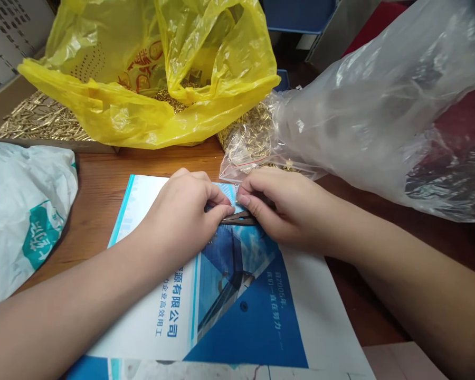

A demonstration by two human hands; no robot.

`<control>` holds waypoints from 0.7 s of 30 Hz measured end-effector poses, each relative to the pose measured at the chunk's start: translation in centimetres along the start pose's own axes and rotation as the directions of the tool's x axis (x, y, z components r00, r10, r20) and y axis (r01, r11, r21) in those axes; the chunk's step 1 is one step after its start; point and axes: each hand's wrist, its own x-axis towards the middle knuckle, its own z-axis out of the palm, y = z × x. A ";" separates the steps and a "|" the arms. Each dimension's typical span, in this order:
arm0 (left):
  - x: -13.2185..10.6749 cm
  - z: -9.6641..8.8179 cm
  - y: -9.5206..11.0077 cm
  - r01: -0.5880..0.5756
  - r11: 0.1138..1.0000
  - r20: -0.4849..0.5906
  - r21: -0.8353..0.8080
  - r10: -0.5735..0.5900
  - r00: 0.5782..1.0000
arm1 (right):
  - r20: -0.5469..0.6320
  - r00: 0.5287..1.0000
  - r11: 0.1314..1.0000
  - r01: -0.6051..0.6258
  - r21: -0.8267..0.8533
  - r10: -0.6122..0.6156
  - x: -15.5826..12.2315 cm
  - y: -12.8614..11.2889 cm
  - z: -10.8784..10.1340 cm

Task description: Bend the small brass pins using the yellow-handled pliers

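My left hand (186, 203) is closed in a pinch, thumb against fingers; what its fingertips hold, if anything, is too small to make out. Facing it across a narrow gap, my right hand (288, 206) pinches a tiny brass-coloured pin (236, 201) between thumb and forefinger. Just below the fingertips lies a dark, tapered metal tool (243, 217), partly hidden by my right hand; its kind is unclear. Under both hands is a printed blue-and-white brochure (237, 316) on the wooden table (98, 169).
A yellow plastic bag (150, 121) holding brass pieces stands behind my hands. Back left, a shallow box (43, 119) holds many brass pins. A clear zip bag (253, 137) of small brass parts and a large translucent bag (352, 116) lie right. A white bag (19, 211) sits left.
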 end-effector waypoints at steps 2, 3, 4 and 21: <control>0.0 0.1 -0.2 -0.024 1.000 -0.002 0.010 0.024 1.000 | 0.001 1.000 1.000 0.000 0.009 0.000 0.1 0.0 0.0; 0.0 0.2 -0.2 -0.040 0.999 0.000 0.013 0.040 0.999 | 0.011 1.000 1.000 0.002 0.009 -0.002 0.1 0.0 0.0; 0.0 0.2 -0.3 -0.055 0.998 0.004 0.015 0.055 0.998 | 0.025 1.000 1.000 0.005 0.006 -0.005 0.1 -0.1 0.0; 0.4 0.1 -0.1 -0.040 0.999 0.051 0.009 0.039 0.998 | 0.080 0.997 1.000 0.001 0.016 -0.002 0.1 -0.3 -0.2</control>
